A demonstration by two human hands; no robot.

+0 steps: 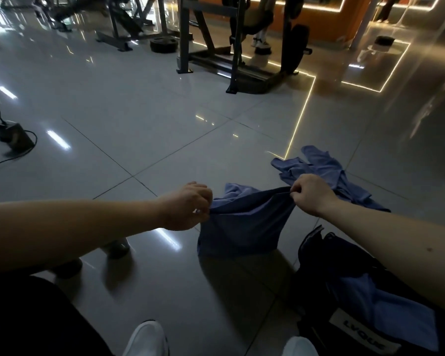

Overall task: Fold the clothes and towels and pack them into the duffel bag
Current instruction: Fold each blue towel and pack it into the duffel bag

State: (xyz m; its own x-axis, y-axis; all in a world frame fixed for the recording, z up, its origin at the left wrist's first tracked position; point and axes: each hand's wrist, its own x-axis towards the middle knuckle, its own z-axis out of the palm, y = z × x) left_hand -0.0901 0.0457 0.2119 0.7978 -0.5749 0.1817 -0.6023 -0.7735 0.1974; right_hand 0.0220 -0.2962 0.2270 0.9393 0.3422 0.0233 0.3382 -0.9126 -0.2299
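While your white shoes [147,340] sit at the bottom edge of the frame, the dark duffel bag [311,253] lies open at the lower right with one blue cloth [385,312] already in it, so I judge the packing begun but far from finished; whether that piece is neatly folded I cannot tell, since your right forearm crosses it; just above, near the centre of the frame, you hold a second blue piece [242,227] stretched between both hands, hanging down towards the tiles, and this looks like the fold in hand; your left hand [188,205] has its fingers curled and pinches the left corner of the top edge, forearm reaching in from the left edge; your right hand [310,195] pinches the right corner between thumb and bent fingers, forearm passing over the bag; the two hands are about level and apart, keeping that edge taut; beyond your right hand a third blue garment [326,168] lies crumpled on the floor, unfolded, so it is left to do; further off, at the left edge, a dark box with a cable [13,136] rests on the tiles; at the top of the frame stand a weight rack [234,47] and a weight plate [163,44].
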